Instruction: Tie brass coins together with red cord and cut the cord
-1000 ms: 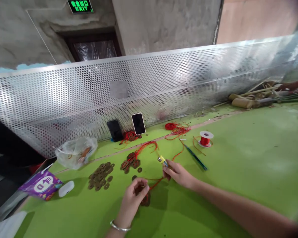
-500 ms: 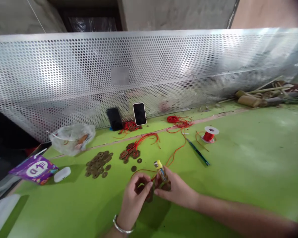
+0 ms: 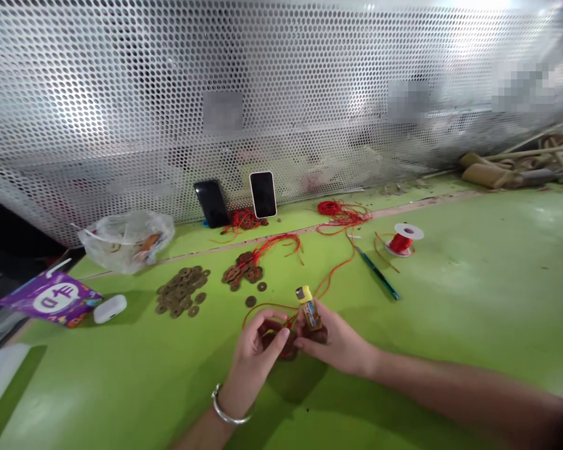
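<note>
Fingers [image 3: 280, 342] of our left hand [image 3: 254, 362] are curled nearly closed, thumb and forefinger pinching a red cord [image 3: 289, 324], with holed brown coins [image 3: 288, 352] showing beneath, partly hidden by the hand. Our right hand [image 3: 342, 345] is wrapped closed around a yellow-capped lighter [image 3: 311, 315], its capped end tilted up and away from us. Our hands are close together over the green bench [image 3: 450, 281], the lighter just beside the cord; whether those 2 touch, we cannot tell. (We wear a silver bangle [image 3: 226, 411] on the left wrist.)

Beyond our left hand lie 2 loose coins [image 3: 261, 287], then a corded coin bunch [image 3: 244, 270], and farther left a coin pile [image 3: 182, 290]. To our right, a slim teal tool [image 3: 379, 275] lies aslant near a white spool [image 3: 407, 231] wound with red cord. Behind, a red cord tangle [image 3: 342, 214] spreads out, and 2 phones [image 3: 263, 195] stand propped near the perforated screen [image 3: 169, 125]. Off to our left sit a clear plastic bag [image 3: 126, 240], a purple packet [image 3: 51, 300] and a white case [image 3: 109, 309].
</note>
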Tool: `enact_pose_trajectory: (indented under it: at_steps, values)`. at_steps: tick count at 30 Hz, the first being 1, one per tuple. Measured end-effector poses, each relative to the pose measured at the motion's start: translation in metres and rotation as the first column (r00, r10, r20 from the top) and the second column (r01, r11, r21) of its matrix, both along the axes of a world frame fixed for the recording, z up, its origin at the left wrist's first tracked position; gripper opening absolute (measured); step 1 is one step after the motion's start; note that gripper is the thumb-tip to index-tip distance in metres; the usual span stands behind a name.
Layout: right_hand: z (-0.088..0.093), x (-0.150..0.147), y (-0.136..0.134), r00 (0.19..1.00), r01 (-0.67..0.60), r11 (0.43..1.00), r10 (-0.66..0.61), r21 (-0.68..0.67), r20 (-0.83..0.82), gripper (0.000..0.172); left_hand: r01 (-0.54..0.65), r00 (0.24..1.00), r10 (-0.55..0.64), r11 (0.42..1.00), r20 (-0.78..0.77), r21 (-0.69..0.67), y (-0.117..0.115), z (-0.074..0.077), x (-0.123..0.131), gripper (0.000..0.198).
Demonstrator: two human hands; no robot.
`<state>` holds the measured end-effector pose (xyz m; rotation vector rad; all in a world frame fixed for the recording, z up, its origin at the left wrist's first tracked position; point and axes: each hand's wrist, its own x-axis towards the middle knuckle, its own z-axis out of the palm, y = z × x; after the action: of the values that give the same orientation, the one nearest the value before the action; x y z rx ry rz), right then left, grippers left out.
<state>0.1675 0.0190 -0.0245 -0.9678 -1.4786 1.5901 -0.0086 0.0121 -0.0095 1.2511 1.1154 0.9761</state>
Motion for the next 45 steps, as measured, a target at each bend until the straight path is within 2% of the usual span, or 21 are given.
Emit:
enact_pose_trajectory:
  at_steps: [3,6,11,21,31,40,45]
  values:
    - [0.002,0.0,0.001,1.0,0.028,1.0,-0.028,0.009,-0.01,0.024,-0.01,1.0,0.01,1.0,-0.028,-0.028,0.0,-0.001,-0.001,0.036]
    - [0.003,0.001,0.002,0.997,0.069,0.997,-0.069,0.017,-0.025,0.028,-0.014,0.998,0.014,1.0,-0.063,0.0,-0.001,0.001,-0.002,0.037]
    - [0.002,0.004,0.004,0.994,0.108,0.993,-0.108,0.045,-0.009,0.032,0.058,0.99,-0.063,0.998,-0.127,-0.041,0.0,0.003,-0.003,0.033]
    - [0.003,0.005,0.002,0.995,0.088,0.991,-0.092,0.099,0.037,0.02,-0.026,0.993,0.018,0.997,-0.121,-0.067,0.001,0.012,-0.001,0.032]
    - [0.004,0.006,0.002,0.992,0.056,0.988,-0.071,0.143,0.101,0.018,-0.007,0.996,0.004,0.999,-0.084,-0.035,0.002,0.001,-0.005,0.03]
    - [0.001,0.004,0.005,0.988,0.144,0.989,-0.145,0.033,0.048,0.031,0.159,0.973,-0.159,0.987,-0.169,-0.013,-0.003,0.002,-0.001,0.02]
    - [0.008,0.004,0.003,0.988,0.146,0.989,-0.147,0.04,0.041,0.029,0.171,0.969,-0.169,0.985,-0.178,-0.004,-0.003,0.004,0.001,0.019]
